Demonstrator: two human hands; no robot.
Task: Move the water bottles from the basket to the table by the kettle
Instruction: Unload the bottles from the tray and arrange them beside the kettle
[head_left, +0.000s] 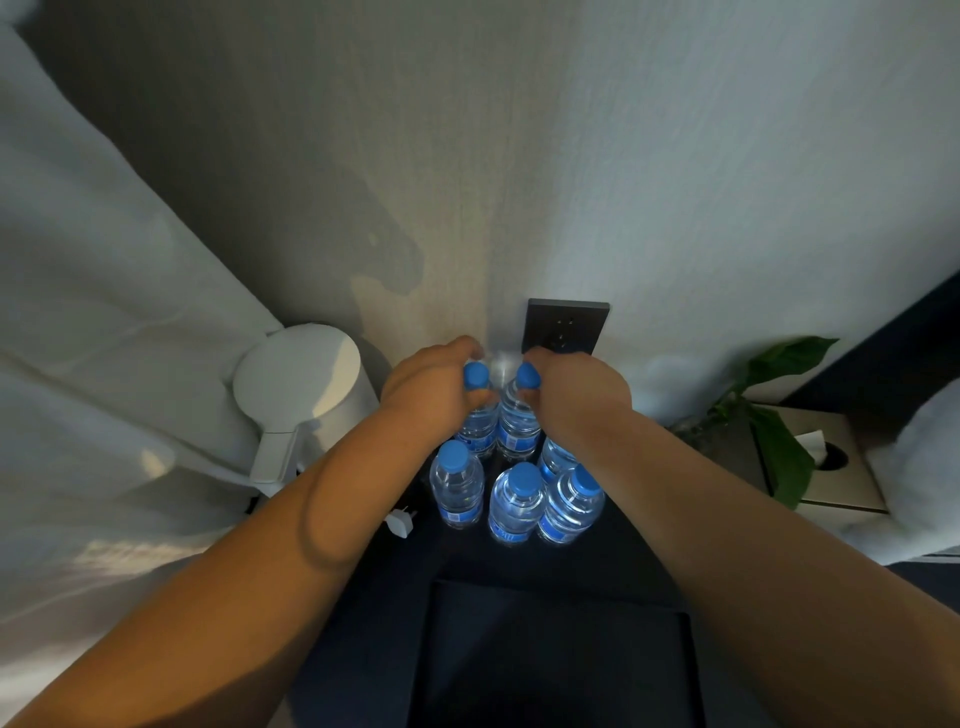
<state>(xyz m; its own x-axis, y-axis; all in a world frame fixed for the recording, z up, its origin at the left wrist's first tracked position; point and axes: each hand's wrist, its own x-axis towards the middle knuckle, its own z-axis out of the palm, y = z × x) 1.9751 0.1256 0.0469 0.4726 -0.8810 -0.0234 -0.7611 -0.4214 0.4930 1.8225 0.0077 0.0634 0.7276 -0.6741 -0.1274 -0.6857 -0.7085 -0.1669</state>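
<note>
Several clear water bottles with blue caps stand on a dark table (395, 577) right of a white kettle (304, 387). My left hand (428, 387) grips the neck of one back-row bottle (478, 431). My right hand (576, 395) grips the neck of the bottle beside it (517, 428). Both held bottles are upright against the wall, their bases at table level among the others. In front stand three more bottles (457, 486), (517, 501), (571, 501), and a further one (556, 457) is partly hidden under my right wrist. A dark basket (556, 654) sits below, near me.
A black wall socket (566, 326) is just behind my hands. A white plug (401, 521) lies by the kettle's base. A white curtain (104, 364) hangs at left. At right are a leafy plant (779, 415) and a tissue box (831, 467).
</note>
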